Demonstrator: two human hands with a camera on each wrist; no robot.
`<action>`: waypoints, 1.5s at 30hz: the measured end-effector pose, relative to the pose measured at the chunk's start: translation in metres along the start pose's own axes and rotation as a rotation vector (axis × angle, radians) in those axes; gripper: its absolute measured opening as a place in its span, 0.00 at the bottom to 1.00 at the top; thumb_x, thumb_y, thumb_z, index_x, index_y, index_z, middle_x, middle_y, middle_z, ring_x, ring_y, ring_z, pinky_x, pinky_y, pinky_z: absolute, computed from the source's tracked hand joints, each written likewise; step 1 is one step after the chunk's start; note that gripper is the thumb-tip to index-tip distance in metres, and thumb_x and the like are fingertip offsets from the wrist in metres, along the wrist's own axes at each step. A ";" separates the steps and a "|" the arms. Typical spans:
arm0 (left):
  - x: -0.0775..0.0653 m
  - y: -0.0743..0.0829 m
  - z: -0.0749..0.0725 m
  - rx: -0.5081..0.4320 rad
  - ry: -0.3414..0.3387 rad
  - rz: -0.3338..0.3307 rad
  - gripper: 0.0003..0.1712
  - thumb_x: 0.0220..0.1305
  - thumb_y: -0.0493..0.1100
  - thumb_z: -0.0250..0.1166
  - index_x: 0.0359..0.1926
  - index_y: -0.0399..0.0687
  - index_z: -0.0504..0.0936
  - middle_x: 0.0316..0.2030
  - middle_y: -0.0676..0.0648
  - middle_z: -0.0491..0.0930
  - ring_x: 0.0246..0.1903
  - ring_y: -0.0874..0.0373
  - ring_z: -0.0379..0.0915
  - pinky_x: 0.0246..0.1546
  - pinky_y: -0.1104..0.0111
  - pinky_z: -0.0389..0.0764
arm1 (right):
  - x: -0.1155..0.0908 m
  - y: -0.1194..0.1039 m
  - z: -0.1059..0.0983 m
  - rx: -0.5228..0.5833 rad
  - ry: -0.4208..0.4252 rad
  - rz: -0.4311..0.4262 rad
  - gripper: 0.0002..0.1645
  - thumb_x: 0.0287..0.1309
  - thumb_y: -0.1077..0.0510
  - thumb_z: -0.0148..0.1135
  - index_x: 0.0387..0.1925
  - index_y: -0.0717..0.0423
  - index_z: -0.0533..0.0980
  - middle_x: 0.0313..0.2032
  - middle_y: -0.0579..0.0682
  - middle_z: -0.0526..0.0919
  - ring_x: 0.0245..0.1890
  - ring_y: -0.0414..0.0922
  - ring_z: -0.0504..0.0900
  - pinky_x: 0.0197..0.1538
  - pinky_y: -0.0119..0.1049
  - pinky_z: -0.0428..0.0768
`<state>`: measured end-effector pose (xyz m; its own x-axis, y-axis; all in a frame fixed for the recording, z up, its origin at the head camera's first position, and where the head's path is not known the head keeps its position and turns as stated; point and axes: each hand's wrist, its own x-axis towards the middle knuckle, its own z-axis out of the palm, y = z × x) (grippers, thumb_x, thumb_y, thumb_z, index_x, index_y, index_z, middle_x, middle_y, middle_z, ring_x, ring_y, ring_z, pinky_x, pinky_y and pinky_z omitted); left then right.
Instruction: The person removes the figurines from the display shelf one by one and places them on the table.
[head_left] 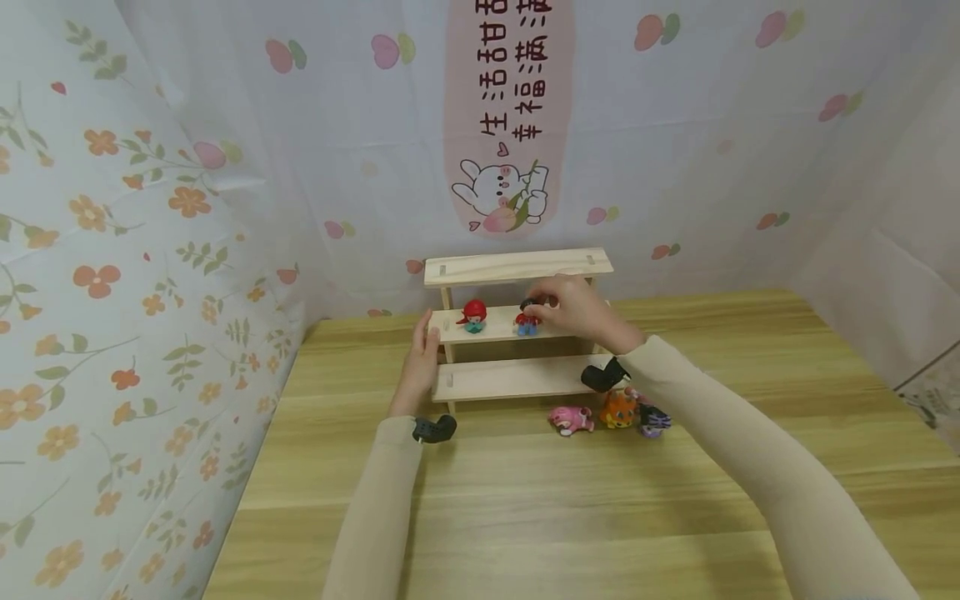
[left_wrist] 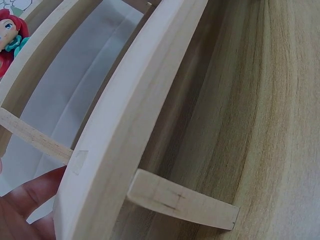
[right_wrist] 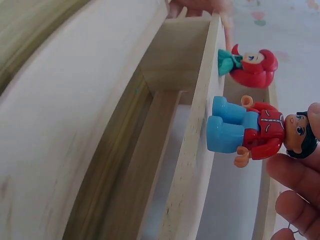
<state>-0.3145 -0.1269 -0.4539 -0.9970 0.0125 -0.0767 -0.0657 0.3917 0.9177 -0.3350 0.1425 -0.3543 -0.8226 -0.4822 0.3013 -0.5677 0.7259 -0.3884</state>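
My right hand (head_left: 581,310) pinches the dark-haired head of a toy figure (right_wrist: 262,127) in a red jacket and light blue trousers. The figure is upright on the middle board (head_left: 495,328) of a light wooden three-step rack, its feet at the board's surface. To its left on that board sits a red-haired mermaid figure (head_left: 473,317) with a green lower body. At the rack's left end, my left hand (head_left: 418,367) rests against the side with its fingers stretched along it. In the left wrist view, fingers (left_wrist: 32,192) show beside the end of the lower board (left_wrist: 115,120).
On the wooden table (head_left: 525,517), before the rack's right end, lie a pink toy (head_left: 572,420), an orange toy (head_left: 618,408) and a purple-and-black toy (head_left: 654,421). The rack's top board (head_left: 517,267) stands close to the patterned cloth (head_left: 360,175) behind.
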 end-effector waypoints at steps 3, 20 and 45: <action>0.000 -0.001 0.000 0.003 0.000 -0.002 0.30 0.75 0.62 0.33 0.74 0.73 0.44 0.73 0.41 0.53 0.67 0.34 0.56 0.63 0.38 0.57 | -0.006 -0.004 0.000 -0.004 0.016 -0.021 0.11 0.59 0.52 0.66 0.37 0.55 0.83 0.30 0.48 0.84 0.30 0.42 0.76 0.34 0.36 0.73; -0.002 0.003 -0.001 0.027 -0.005 -0.017 0.29 0.75 0.62 0.33 0.74 0.75 0.43 0.70 0.38 0.59 0.63 0.34 0.63 0.61 0.38 0.60 | -0.044 -0.021 0.016 0.066 -0.007 -0.110 0.11 0.56 0.54 0.68 0.39 0.55 0.83 0.35 0.46 0.84 0.35 0.41 0.77 0.36 0.35 0.77; -0.006 0.006 -0.001 0.033 0.000 0.004 0.30 0.75 0.62 0.33 0.74 0.72 0.43 0.71 0.38 0.56 0.65 0.32 0.58 0.62 0.38 0.58 | -0.090 -0.015 0.063 0.016 -0.023 -0.159 0.09 0.53 0.51 0.70 0.34 0.50 0.84 0.33 0.42 0.85 0.34 0.39 0.73 0.35 0.31 0.74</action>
<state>-0.3086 -0.1258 -0.4473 -0.9972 0.0137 -0.0730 -0.0604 0.4220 0.9046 -0.2541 0.1438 -0.4308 -0.7230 -0.6012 0.3404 -0.6909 0.6320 -0.3511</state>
